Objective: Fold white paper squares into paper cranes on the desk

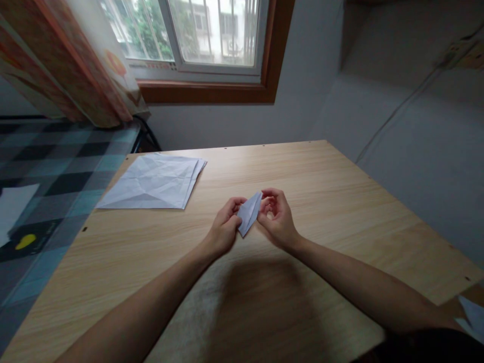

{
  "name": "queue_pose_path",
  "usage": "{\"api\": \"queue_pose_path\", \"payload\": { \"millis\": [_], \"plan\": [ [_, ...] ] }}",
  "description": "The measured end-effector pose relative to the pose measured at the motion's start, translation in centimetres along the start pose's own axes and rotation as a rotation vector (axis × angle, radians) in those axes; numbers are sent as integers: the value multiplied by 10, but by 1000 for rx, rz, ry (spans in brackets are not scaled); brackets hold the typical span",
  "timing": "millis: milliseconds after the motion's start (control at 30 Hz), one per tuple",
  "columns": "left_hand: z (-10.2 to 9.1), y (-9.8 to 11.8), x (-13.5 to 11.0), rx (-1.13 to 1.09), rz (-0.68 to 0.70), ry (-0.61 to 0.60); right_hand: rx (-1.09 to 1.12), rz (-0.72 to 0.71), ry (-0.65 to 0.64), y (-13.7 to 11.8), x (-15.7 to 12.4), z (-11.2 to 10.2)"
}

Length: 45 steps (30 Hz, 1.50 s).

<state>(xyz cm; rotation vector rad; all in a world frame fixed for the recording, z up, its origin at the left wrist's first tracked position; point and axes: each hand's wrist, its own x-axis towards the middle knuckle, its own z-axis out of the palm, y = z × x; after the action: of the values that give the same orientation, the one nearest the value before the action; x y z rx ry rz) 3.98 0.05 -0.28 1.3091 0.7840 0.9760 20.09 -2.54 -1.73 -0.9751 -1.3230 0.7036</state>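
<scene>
A small piece of folded paper [249, 214], pale and roughly diamond-shaped with creases, is held up just over the wooden table [340, 201]. My left hand [226, 224] grips its left side, thumb on the near face and fingers behind. At its right edge is my right hand [278, 217], with fingers curled and the fingertips pinching or touching the paper's upper right edge. Part of the paper's back is hidden by the fingers.
Creased white paper sheets [155, 181] lie stacked at the table's far left. A bed with a checked cover [75, 151] adjoins the left side. Behind stand the wall and a window [215, 35]. More paper [472, 312] shows at the lower right corner.
</scene>
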Motion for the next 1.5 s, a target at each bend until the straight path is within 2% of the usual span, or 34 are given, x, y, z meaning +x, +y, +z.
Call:
{"api": "queue_pose_path", "payload": {
  "millis": [233, 333, 633, 967, 1167, 1333, 1500],
  "plan": [
    [-1, 0, 1, 116, 26, 7, -84, -83, 19, -1, 4, -5],
    [-1, -1, 1, 130, 31, 7, -84, -65, -23, 1, 6, -7],
    [-2, -2, 0, 168, 28, 35, -106, -18, -34, 2, 10, -9],
    [2, 2, -1, 163, 47, 80, -280, -122, 6, -7, 10, -10],
    [1, 3, -1, 229, 84, 93, -63, 74, -43, -3, 8, -8],
    [0, 3, -3, 287, 108, 75, 176, 237, 2, -1, 9, -3],
    [-1, 1, -4, 317, 128, 65, 243, 322, -6, 3, 13, -1]
  ]
}}
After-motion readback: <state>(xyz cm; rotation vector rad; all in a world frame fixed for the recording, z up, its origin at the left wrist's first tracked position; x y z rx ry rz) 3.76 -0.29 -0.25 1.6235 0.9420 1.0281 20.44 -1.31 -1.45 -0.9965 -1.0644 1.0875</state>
